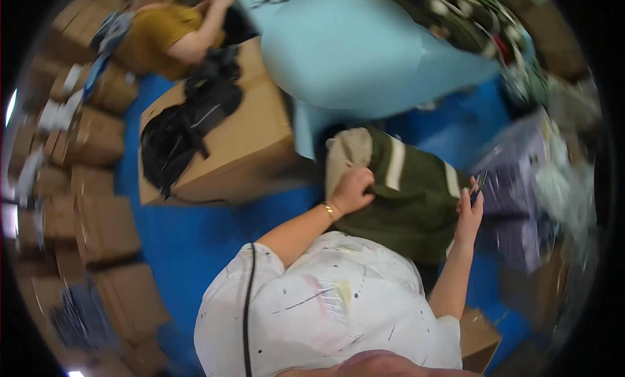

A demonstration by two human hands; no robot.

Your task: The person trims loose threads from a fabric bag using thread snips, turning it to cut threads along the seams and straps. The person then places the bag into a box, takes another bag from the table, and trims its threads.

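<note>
A dark green garment (416,198) with cream stripes and a beige part lies across my lap. My left hand (353,189) is closed on the beige and green cloth at its left side, with a gold bracelet on the wrist. On the garment's right side my right hand (471,204) holds small dark scissors or snips (478,188), their tips pointing up and away from me. The exact shape of the tool is blurred.
A large cardboard box (260,126) bearing a black bag (176,139) stands at front left. Ahead is a light blue table (345,48). Purple plastic-wrapped bundles (514,175) are at right. Another person (159,35) works at far left; stacked cartons (104,221) line the left side.
</note>
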